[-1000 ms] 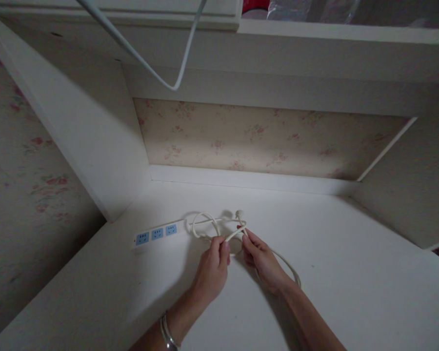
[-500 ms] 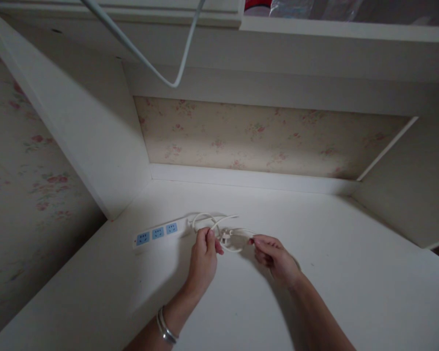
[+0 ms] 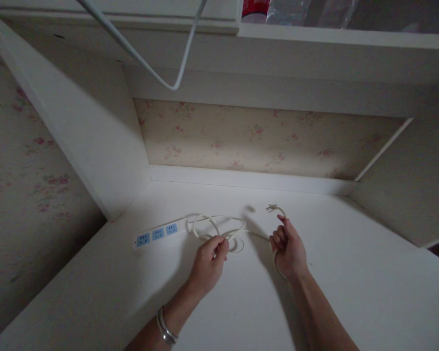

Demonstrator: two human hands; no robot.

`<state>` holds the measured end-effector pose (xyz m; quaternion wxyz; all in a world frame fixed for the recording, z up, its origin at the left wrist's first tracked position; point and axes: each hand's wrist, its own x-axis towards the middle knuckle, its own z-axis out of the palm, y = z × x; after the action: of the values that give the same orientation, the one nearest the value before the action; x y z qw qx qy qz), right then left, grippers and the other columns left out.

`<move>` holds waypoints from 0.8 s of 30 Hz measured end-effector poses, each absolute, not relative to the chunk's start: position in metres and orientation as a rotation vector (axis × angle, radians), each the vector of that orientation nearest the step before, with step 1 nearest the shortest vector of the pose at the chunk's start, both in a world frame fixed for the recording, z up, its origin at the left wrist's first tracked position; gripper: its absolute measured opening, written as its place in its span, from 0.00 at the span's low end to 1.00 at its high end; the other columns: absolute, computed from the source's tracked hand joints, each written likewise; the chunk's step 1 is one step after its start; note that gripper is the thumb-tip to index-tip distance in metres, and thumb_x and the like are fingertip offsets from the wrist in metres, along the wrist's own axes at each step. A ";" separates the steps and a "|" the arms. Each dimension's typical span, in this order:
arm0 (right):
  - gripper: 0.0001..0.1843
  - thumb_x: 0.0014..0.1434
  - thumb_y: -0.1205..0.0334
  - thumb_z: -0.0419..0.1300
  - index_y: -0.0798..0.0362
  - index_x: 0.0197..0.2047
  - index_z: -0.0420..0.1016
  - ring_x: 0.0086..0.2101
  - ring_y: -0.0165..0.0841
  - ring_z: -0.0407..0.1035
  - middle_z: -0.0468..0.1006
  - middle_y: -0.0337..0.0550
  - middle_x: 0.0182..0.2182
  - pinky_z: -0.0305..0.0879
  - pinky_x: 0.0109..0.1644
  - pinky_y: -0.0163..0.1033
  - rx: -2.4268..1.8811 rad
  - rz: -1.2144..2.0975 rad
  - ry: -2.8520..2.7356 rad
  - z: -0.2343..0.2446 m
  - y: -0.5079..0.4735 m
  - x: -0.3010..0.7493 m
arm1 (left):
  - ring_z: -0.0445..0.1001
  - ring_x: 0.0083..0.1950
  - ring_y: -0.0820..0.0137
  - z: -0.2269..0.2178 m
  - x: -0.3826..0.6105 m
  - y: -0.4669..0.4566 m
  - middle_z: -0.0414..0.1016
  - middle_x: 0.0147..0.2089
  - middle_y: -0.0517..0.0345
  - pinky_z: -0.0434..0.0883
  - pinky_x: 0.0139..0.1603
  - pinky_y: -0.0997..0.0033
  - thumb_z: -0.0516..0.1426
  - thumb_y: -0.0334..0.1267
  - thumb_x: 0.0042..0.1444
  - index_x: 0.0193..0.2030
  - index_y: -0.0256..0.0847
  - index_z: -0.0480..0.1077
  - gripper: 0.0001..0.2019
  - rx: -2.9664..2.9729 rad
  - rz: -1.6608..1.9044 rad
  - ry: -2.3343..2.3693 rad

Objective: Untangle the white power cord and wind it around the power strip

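A white power strip (image 3: 157, 233) with blue sockets lies on the white desk (image 3: 351, 287), left of centre. Its white cord (image 3: 219, 226) is looped and tangled beside it. My left hand (image 3: 208, 263), bracelets on its wrist, is closed on the loops of the cord. My right hand (image 3: 289, 248) is closed on the cord's free end, and the plug (image 3: 271, 208) sticks up above its fingers, lifted off the desk.
The desk sits in a white alcove with floral wallpaper (image 3: 256, 139) behind. A white side panel (image 3: 80, 131) stands on the left. A white bent cable (image 3: 168, 63) hangs overhead. A shelf above holds a red can (image 3: 252, 7) and clear plastic (image 3: 307, 9).
My right hand has pulled the plug end out of the tangle, up and to the right. My left hand has stayed on the loops near the strip.
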<state>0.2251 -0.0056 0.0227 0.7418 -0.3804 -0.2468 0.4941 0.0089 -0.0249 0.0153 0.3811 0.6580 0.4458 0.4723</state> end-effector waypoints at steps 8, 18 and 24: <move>0.16 0.49 0.54 0.68 0.47 0.41 0.72 0.22 0.23 0.57 0.65 0.31 0.25 0.57 0.24 0.30 -0.896 1.024 -0.552 0.006 0.007 0.232 | 0.73 0.35 0.69 0.021 0.009 -0.037 0.76 0.31 0.55 0.68 0.41 0.70 0.49 0.40 0.63 0.33 0.43 0.77 0.16 2.262 0.835 0.860; 0.27 0.49 0.49 0.65 0.51 0.51 0.70 0.31 0.33 0.61 0.69 0.40 0.34 0.60 0.36 0.40 -1.479 0.405 -0.936 -0.012 0.011 0.239 | 0.71 0.44 0.66 0.000 0.011 -0.033 0.77 0.37 0.56 0.66 0.49 0.63 0.56 0.34 0.59 0.35 0.45 0.78 0.08 2.510 0.762 0.951; 0.16 0.59 0.51 0.55 0.51 0.44 0.73 0.31 0.35 0.63 0.71 0.42 0.31 0.60 0.39 0.40 -1.500 0.221 -1.232 0.002 -0.010 0.216 | 0.70 0.44 0.64 -0.002 0.005 -0.024 0.75 0.37 0.54 0.66 0.49 0.60 0.61 0.36 0.55 0.33 0.42 0.76 0.03 2.436 0.832 1.318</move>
<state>0.2158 -0.0104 0.0017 0.5596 -0.6363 -0.5226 0.0939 0.0047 -0.0238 -0.0016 0.1244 0.8358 0.4522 0.2854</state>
